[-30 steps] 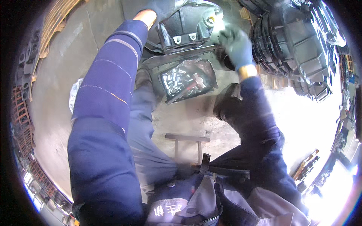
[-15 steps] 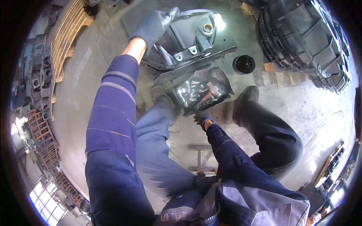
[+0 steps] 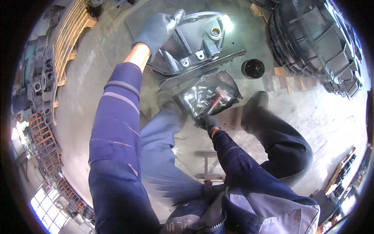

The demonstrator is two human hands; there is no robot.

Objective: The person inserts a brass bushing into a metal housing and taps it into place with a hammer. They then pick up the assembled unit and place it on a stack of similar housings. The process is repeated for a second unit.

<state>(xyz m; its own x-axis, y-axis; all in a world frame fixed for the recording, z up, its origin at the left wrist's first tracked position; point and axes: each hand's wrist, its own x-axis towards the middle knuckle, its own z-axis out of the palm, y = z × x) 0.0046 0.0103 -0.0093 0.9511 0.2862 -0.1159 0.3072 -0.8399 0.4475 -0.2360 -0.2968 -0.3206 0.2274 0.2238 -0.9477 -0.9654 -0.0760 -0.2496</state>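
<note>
My left hand [image 3: 159, 30], in a dark grey glove, is closed over the upper left edge of a black metal casting [image 3: 187, 39], which stands tilted and has a round bore and small lugs. My right hand [image 3: 210, 122], also gloved, is at the near edge of an open bin [image 3: 230, 82]. Its fingers are closed round the lower end of the handle of a hammer [image 3: 215, 102] with a red handle and a metal head. Several shiny metal sleeves [image 3: 191, 97] lie in the bin beside the hammer. The right fingertips are partly hidden.
Right of the casting stands a round black pot [image 3: 253, 68] with dark contents. Large ribbed black housings [image 3: 307, 39] are stacked on wood at the upper right. A wooden pallet [image 3: 70, 39] and metal parts line the left. My legs flank the bin.
My right hand has moved slightly up to the hammer's handle, and the hammer has shifted and turned a little in the bin. The left hand stays on the casting.
</note>
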